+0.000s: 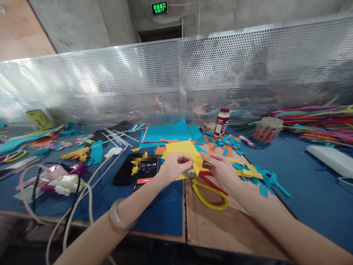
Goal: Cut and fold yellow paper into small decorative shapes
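Observation:
My left hand [175,167] and my right hand [219,169] meet over the table, fingers pinched on a small cut piece of yellow paper [196,163] with pointed ends. Its exact outline blends into the yellow sheet [182,148] lying just behind. Below the fingers rest scissors [211,204] with yellow and red handles, their blades partly hidden. To the left of my left hand are two phones, a dark one [124,173] and one with a lit timer [147,169]; yellow paper scraps [136,165] lie across them.
Blue paper sheets [168,131] lie at the back. Blue and orange paper cutouts [227,141], a bottle [222,123], a jar [267,129] and pipe cleaners [322,121] stand right. A yellow glue gun [75,154] and looping cables [89,198] occupy the left, before a perforated metal screen [138,81].

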A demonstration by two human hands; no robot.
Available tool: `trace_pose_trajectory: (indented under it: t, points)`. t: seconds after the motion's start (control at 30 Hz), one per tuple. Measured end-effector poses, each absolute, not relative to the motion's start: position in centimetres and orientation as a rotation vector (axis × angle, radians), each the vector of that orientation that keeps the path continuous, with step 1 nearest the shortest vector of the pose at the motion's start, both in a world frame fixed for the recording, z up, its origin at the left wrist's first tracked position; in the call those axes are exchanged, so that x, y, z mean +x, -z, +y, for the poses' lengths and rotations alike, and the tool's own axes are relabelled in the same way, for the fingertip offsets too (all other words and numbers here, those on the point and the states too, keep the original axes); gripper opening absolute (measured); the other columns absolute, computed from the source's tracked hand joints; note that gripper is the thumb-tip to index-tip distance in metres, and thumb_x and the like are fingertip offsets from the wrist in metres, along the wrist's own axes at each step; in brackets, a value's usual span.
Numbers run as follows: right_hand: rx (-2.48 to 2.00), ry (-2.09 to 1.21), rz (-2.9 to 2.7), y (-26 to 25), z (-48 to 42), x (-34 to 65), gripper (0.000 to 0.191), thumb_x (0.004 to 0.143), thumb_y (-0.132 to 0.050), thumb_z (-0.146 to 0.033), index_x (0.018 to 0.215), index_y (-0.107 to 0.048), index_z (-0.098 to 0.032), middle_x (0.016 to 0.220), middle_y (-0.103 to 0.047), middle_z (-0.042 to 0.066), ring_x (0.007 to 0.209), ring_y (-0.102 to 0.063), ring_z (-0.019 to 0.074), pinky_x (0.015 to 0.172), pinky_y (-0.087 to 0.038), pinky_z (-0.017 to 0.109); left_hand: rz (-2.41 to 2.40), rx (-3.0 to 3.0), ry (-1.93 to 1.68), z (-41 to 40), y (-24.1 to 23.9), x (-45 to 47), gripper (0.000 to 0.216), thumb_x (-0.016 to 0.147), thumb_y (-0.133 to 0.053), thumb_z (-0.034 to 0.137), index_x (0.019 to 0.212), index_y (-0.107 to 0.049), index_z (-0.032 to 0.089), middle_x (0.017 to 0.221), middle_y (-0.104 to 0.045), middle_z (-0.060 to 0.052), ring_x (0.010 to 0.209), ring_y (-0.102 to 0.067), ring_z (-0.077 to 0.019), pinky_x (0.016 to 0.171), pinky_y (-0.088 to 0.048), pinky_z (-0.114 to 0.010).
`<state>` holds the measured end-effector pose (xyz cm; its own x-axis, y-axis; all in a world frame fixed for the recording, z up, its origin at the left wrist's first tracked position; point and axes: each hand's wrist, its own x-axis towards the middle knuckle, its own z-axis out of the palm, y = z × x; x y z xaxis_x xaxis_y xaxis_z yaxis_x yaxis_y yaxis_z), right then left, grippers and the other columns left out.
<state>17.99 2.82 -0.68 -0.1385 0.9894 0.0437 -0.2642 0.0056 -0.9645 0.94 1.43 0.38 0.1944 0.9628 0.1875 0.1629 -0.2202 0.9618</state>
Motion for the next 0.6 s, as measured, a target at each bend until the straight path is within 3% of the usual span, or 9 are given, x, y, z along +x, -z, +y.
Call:
trace_pose_trajectory:
  t: [0.17,0.37,0.6]
  points:
    - [-0.920,-1.352,-1.122,0.7,3.0,18.0,0.027,0.067,-0.069,-0.043,0.071,-0.067,-0.016,0.070,-0.061,0.004,0.064,-0.054,0.0148,0.058,-0.044,0.027,1.089,1.540,-1.128,1.4,-0.4,1.0,0.012,0.069,-0.062,0.022,0.074,-0.064,0.012,0.069,-0.064,-0.004,0.064,-0.060,-0.0125,0.063,-0.048,-0.024]
    - [-1.008,-1.242,-1.367,0.7,3.2,18.6,0.043,0.075,-0.054,-0.058,0.070,-0.065,-0.017,0.072,-0.062,0.005,0.068,-0.056,0.0163,0.059,-0.044,0.026,1.118,1.476,-1.201,1.4,-0.5,0.9,0.014,0.068,-0.064,0.025,0.072,-0.063,0.012,0.066,-0.064,-0.004,0.063,-0.060,-0.0130,0.064,-0.048,-0.025]
    - [-1.115,-1.229,-1.869,0.4,1.8,18.1,0.044,0.077,-0.050,-0.059,0.066,-0.059,-0.017,0.057,-0.055,-0.001,0.049,-0.044,0.0104,0.046,-0.033,0.023,1.118,1.431,-1.198,1.3,-0.9,0.8,0.015,0.069,-0.063,0.027,0.073,-0.060,0.012,0.070,-0.063,-0.004,0.067,-0.060,-0.0148,0.063,-0.048,-0.025]
